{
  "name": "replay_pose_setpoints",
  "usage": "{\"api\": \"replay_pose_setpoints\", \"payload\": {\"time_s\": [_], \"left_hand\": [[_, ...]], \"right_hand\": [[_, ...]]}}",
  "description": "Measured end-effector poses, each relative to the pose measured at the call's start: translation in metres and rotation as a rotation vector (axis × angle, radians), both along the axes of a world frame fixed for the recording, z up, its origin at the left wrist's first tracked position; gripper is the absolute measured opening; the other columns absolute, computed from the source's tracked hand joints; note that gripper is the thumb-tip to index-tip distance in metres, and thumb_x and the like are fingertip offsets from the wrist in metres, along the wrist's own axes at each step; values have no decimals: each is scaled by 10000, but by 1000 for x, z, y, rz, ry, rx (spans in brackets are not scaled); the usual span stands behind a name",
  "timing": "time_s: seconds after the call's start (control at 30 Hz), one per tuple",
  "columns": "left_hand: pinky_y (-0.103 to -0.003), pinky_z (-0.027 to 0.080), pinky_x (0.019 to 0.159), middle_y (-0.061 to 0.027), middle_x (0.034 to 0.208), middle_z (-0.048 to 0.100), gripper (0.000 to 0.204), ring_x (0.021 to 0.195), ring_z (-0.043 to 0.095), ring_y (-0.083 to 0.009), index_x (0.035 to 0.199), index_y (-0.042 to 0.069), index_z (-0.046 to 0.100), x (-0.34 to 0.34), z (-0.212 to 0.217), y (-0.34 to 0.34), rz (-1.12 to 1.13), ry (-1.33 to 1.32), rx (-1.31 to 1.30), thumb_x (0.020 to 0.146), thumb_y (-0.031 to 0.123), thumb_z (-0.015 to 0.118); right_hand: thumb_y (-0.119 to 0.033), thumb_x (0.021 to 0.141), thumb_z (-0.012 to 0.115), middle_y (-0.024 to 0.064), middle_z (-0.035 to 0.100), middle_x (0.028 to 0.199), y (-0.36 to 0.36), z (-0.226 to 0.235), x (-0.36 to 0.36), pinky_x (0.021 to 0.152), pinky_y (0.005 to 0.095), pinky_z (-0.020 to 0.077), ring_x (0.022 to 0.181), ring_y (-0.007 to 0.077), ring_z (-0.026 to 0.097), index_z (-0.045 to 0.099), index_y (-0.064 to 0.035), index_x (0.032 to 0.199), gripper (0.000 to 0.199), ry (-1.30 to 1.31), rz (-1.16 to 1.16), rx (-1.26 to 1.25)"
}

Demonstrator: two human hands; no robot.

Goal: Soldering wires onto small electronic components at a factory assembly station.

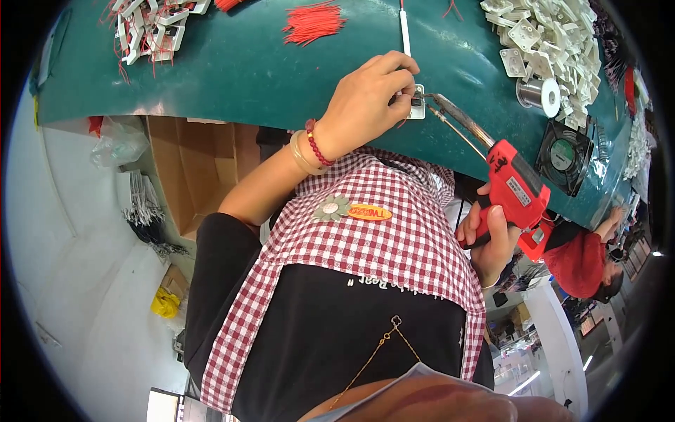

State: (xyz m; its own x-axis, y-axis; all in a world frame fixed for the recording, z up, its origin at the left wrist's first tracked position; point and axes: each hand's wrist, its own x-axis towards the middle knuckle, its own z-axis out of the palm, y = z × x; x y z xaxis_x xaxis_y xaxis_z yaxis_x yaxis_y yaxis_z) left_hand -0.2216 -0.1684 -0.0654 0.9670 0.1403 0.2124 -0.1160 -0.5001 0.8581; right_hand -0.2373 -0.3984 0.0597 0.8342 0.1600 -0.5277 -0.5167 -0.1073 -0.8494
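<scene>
So the little white piece (420, 113) is sitting by the near edge of the green table (232, 81), left hand (373, 98) pinching its left side. Right hand (492, 235) is gripping the solder gun (517, 179), tip pointing at the piece. Looks like a joint's getting soldered; next move's probably needing a steady pinch. Red wires (315, 22) are lying farther left, spool (540, 96) right.
</scene>
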Motion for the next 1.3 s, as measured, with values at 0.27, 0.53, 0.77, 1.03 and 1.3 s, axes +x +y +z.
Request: {"api": "replay_pose_setpoints", "payload": {"time_s": [0.27, 0.53, 0.77, 1.03, 1.3], "left_hand": [[-304, 489, 639, -30, 1025, 605, 70, 734, 597, -205, 722, 36, 559, 2, -3, 0, -3, -2, 7, 716, 28, 629], [-312, 492, 657, -25, 1029, 603, 67, 768, 599, -206, 719, 39, 561, 4, -3, -2, -9, -20, 21, 721, 37, 627], [-316, 494, 663, -24, 1037, 605, 60, 788, 602, -209, 720, 41, 564, 4, -4, -2, -9, -8, 20, 725, 37, 624], [-320, 493, 669, -22, 1034, 603, 59, 791, 601, -213, 722, 46, 567, 5, -5, -2, -11, -14, 24, 728, 40, 625], [-319, 492, 673, -18, 1035, 601, 50, 794, 599, -209, 730, 51, 576, 5, -5, -2, -20, -13, 34, 732, 45, 625]], "right_hand": [[-224, 928, 480, 65, 462, 593, 0, -1, 1, 429, 252, 397, 419, 114, 412, 454, 31, 1057, 287, 11, 16, -35], [-233, 929, 480, 66, 465, 593, -3, -1, 0, 416, 247, 394, 419, 111, 415, 459, 29, 1044, 287, -4, 39, -32], [-228, 928, 476, 68, 462, 599, -2, -1, 1, 413, 251, 388, 420, 113, 409, 469, 27, 1030, 275, -16, 25, -28], [-228, 920, 495, 68, 467, 589, 1, 2, 2, 429, 248, 394, 423, 111, 414, 478, 41, 1046, 298, -21, 13, -35], [-216, 901, 514, 62, 462, 560, 1, 2, 5, 445, 249, 391, 424, 110, 416, 490, 49, 1057, 308, -19, 11, -43]]}}
